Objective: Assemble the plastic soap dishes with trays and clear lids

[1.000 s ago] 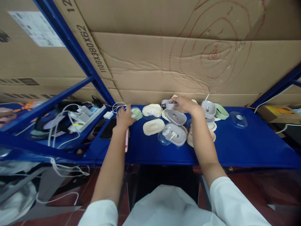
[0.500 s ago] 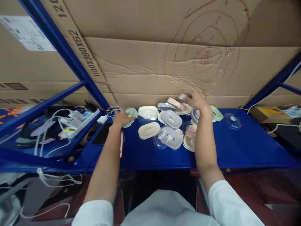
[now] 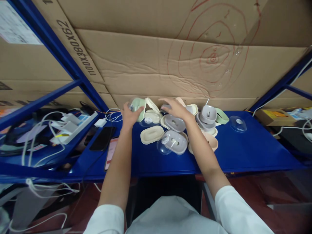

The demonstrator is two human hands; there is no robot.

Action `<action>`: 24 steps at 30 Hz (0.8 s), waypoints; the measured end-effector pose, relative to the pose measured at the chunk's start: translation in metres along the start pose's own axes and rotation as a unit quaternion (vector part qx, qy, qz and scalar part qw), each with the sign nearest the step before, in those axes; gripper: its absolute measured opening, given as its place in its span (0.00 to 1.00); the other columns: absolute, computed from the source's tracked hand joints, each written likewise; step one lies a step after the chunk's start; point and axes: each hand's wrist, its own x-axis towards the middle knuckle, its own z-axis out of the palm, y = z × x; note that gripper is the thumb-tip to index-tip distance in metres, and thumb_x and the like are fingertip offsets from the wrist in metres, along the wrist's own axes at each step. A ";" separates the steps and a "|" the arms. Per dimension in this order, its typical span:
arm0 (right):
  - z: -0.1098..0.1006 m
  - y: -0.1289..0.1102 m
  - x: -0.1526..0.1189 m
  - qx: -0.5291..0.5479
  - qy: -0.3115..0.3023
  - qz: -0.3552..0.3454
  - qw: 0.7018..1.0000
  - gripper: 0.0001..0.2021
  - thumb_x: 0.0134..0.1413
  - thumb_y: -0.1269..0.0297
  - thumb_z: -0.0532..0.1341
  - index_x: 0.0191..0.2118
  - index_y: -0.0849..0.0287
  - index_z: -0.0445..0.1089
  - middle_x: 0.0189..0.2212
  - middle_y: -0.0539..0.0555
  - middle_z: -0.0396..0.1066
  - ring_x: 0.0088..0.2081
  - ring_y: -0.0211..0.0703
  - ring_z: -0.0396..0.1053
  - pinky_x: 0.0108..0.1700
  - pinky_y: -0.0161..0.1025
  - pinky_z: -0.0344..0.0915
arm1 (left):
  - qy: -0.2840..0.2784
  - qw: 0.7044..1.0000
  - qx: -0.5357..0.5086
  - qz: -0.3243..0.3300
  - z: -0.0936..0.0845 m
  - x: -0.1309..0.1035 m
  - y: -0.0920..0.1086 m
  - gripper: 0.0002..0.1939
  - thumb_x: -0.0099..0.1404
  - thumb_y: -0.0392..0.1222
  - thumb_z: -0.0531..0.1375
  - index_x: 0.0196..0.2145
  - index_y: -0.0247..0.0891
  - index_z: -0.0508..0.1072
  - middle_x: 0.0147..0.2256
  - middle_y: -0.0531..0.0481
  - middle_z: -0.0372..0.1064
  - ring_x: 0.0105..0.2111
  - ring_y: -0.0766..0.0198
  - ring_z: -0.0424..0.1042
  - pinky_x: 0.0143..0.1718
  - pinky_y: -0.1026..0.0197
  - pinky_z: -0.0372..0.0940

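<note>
My left hand [image 3: 130, 114] grips a pale green oval plastic dish [image 3: 138, 107], which looks like a soap dish, with a clear lid at its left side. Just right of it, a cream dish part [image 3: 152, 105] stands tilted up over another cream dish [image 3: 153, 116]. My right hand [image 3: 175, 108] reaches left with fingers stretched out, above grey dishes at the back of the pile; it partly hides a grey piece beneath it. A grey dish [image 3: 175, 123] lies below that hand. Nearer the front are a cream tray [image 3: 152, 134] and another grey dish [image 3: 176, 142].
Stacked grey dishes [image 3: 208, 114], a green dish [image 3: 221, 116] and a clear lid [image 3: 238, 124] lie to the right on the blue table [image 3: 255, 149]. Two phones, one dark [image 3: 102, 139], and a power strip [image 3: 75, 128] are at left. A cardboard wall [image 3: 136, 65] stands behind.
My right hand has moved left from the back of the pile, without the small whitish piece it had. The green dish is lifted and tilted in my left hand. A cream part now stands tilted.
</note>
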 end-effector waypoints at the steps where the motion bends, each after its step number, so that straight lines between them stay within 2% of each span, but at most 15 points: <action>1: 0.007 -0.002 0.002 -0.016 -0.011 -0.003 1.000 0.25 0.71 0.64 0.59 0.70 0.60 0.67 0.69 0.60 0.68 0.69 0.50 0.64 0.71 0.46 0.57 | 0.015 1.000 -0.003 -0.008 0.000 -0.001 0.000 0.51 0.60 0.63 0.70 0.72 0.38 0.57 0.67 0.29 0.59 0.69 0.38 0.63 0.69 0.41 0.61; 5: 0.031 -0.011 0.008 -0.063 -0.043 0.001 0.997 0.24 0.73 0.65 0.58 0.70 0.57 0.66 0.71 0.59 0.65 0.71 0.53 0.61 0.72 0.52 0.54 | 0.069 0.996 -0.004 -0.055 0.002 -0.008 -0.002 0.51 0.64 0.61 0.68 0.74 0.37 0.51 0.69 0.25 0.52 0.71 0.31 0.58 0.68 0.34 0.59; 8: 0.052 -0.020 0.009 -0.084 -0.076 -0.007 0.994 0.21 0.75 0.64 0.56 0.68 0.56 0.68 0.71 0.61 0.65 0.71 0.56 0.61 0.71 0.57 0.53 | 0.070 0.994 -0.005 -0.086 0.010 -0.014 -0.006 0.50 0.65 0.60 0.66 0.74 0.36 0.51 0.68 0.23 0.53 0.69 0.29 0.60 0.67 0.31 0.59; 12: 0.077 -0.029 0.009 -0.112 -0.159 -0.019 0.981 0.18 0.77 0.57 0.56 0.64 0.56 0.72 0.67 0.62 0.70 0.71 0.59 0.61 0.70 0.61 0.51 | 0.070 0.993 -0.010 -0.091 0.022 -0.019 -0.010 0.48 0.67 0.61 0.65 0.74 0.38 0.50 0.69 0.23 0.52 0.70 0.28 0.59 0.65 0.29 0.60; 15: 0.081 -0.030 0.009 -0.109 -0.177 -0.012 0.978 0.18 0.76 0.59 0.57 0.64 0.56 0.71 0.66 0.62 0.71 0.68 0.59 0.65 0.69 0.60 0.52 | 0.090 0.993 -0.016 -0.078 0.024 -0.021 -0.012 0.47 0.69 0.60 0.63 0.75 0.40 0.47 0.70 0.26 0.50 0.71 0.34 0.58 0.67 0.35 0.60; 19: 0.076 -0.029 0.011 -0.080 -0.140 -0.012 0.987 0.22 0.77 0.57 0.54 0.68 0.57 0.67 0.68 0.62 0.69 0.69 0.57 0.64 0.68 0.56 0.55 | 0.082 0.993 -0.059 -0.062 0.026 -0.023 -0.016 0.47 0.67 0.59 0.66 0.74 0.40 0.52 0.70 0.29 0.53 0.71 0.37 0.59 0.69 0.39 0.58; 21: 0.078 -0.029 0.012 -0.077 -0.140 -0.004 0.987 0.25 0.76 0.57 0.56 0.72 0.56 0.62 0.71 0.62 0.64 0.71 0.58 0.61 0.69 0.56 0.56 | 0.071 0.992 -0.089 -0.062 0.028 -0.023 -0.018 0.45 0.67 0.59 0.66 0.72 0.40 0.55 0.69 0.29 0.55 0.70 0.38 0.61 0.69 0.39 0.59; 24: 0.088 -0.032 0.012 -0.102 -0.140 -0.008 0.985 0.36 0.70 0.60 0.63 0.77 0.55 0.52 0.78 0.64 0.48 0.76 0.61 0.51 0.71 0.58 0.53 | 0.048 0.986 -0.155 -0.048 0.031 -0.018 -0.021 0.39 0.72 0.63 0.60 0.70 0.39 0.58 0.63 0.30 0.64 0.64 0.42 0.69 0.64 0.42 0.65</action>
